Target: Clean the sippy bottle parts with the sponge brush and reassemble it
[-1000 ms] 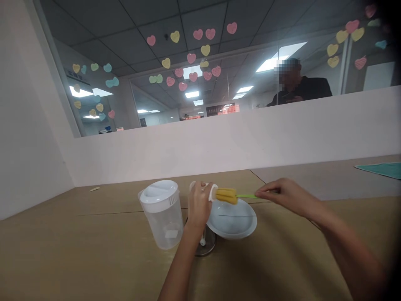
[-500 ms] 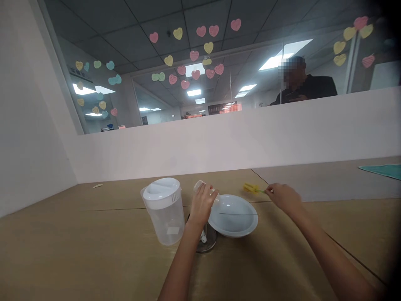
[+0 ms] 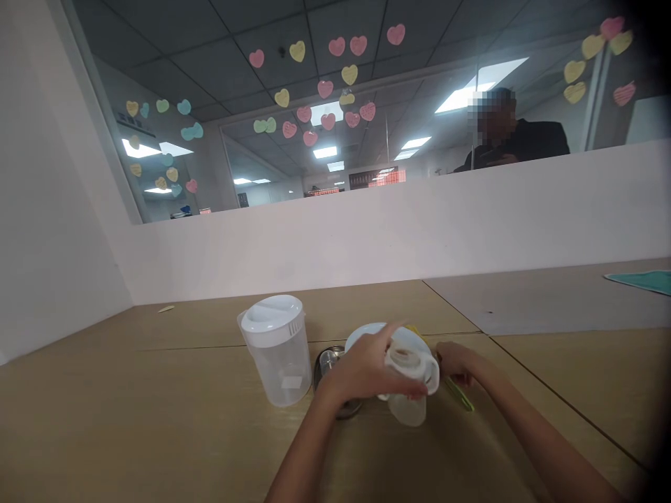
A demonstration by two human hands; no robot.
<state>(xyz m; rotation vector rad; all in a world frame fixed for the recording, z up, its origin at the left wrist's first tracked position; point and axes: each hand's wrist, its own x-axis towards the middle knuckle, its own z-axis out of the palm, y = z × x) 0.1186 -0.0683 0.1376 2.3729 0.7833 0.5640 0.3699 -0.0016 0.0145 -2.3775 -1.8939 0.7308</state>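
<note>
My left hand (image 3: 367, 367) is wrapped round a translucent baby bottle (image 3: 409, 411) with white side handles. Its open mouth faces up, in front of the white bowl (image 3: 367, 330). Just right of the bottle, my right hand (image 3: 458, 362) is closed on a bottle brush. The brush's green handle (image 3: 461, 395) sticks out below the fingers, and a bit of its yellow head (image 3: 412, 328) shows by the bowl's far rim. Under my left forearm is a round metal dish (image 3: 349, 411) with a small clear piece (image 3: 329, 360) in it, partly hidden.
A clear plastic pitcher (image 3: 283, 360) with a white lid stands left of the dish. A teal cloth (image 3: 642, 281) lies at the far right of the wooden table (image 3: 157, 412). Behind the low wall (image 3: 314, 248) is a window with heart-shaped notes and a person (image 3: 529, 143) beyond.
My left hand has moved right and nearer with the bottle, now in front of the bowl with its mouth up. My right hand has brought the brush left and down, close to the bottle.
</note>
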